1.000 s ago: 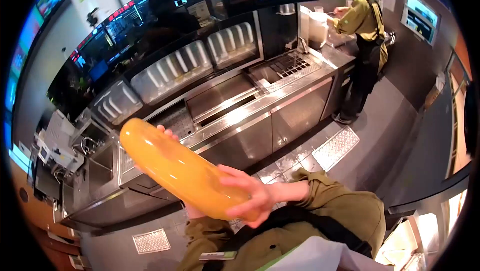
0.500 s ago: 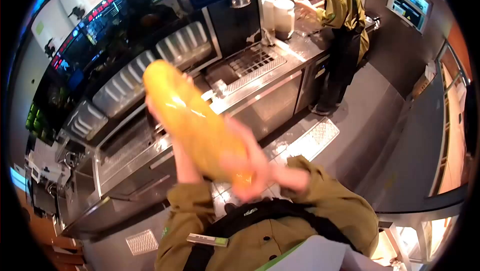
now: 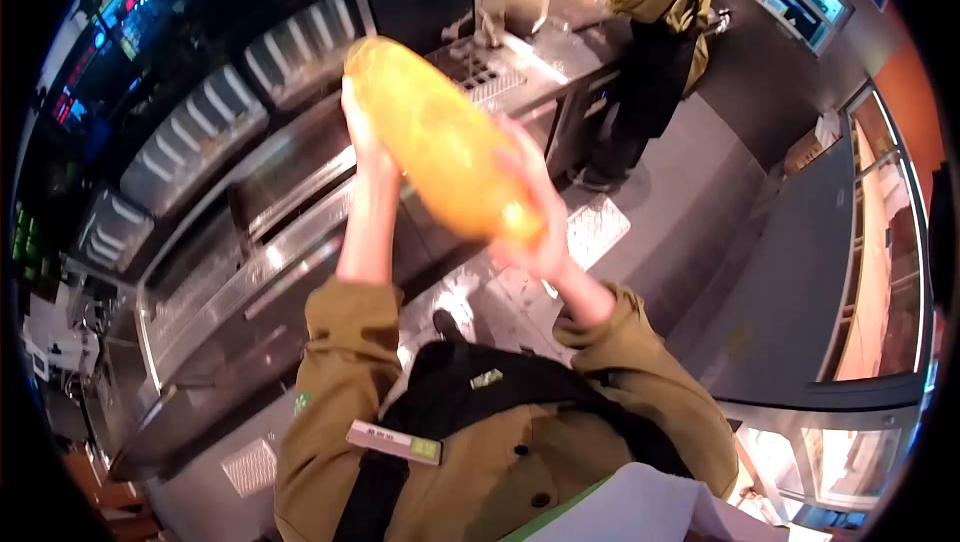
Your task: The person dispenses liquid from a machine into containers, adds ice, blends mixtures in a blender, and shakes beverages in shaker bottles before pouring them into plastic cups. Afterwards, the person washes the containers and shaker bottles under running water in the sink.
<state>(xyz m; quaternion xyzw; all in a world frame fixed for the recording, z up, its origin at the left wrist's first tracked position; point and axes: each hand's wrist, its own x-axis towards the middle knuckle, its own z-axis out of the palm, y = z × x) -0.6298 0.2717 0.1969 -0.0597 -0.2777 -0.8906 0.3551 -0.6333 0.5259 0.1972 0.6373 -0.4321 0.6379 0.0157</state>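
The grey floor [image 3: 700, 192] is the largest thing, spreading toward three o'clock of the view, and the steel tabletop [image 3: 290, 242] runs from eight o'clock up to one o'clock. Between one and two o'clock, a co-worker [image 3: 655, 52] stands beside it. In the air, between eleven and twelve o'clock from the centre, is the big yellow container [image 3: 435, 137], tilted, with its upper end toward eleven and its lower end between four and five. The right hand [image 3: 538, 204] has its fingers closed around this lower end; the left hand [image 3: 362, 137] holds the side at nine o'clock, but its fingertips are mostly hidden. Both hands grip a smooth-looking wall, and I see no handle, so in my judgement the main danger is a slip: if the surface is wet, or one hand becomes loose, the container may drop to the floor. Unequal pressure could also roll it. Blur does not let me tell how the ends are closed; a poor closure might leak.
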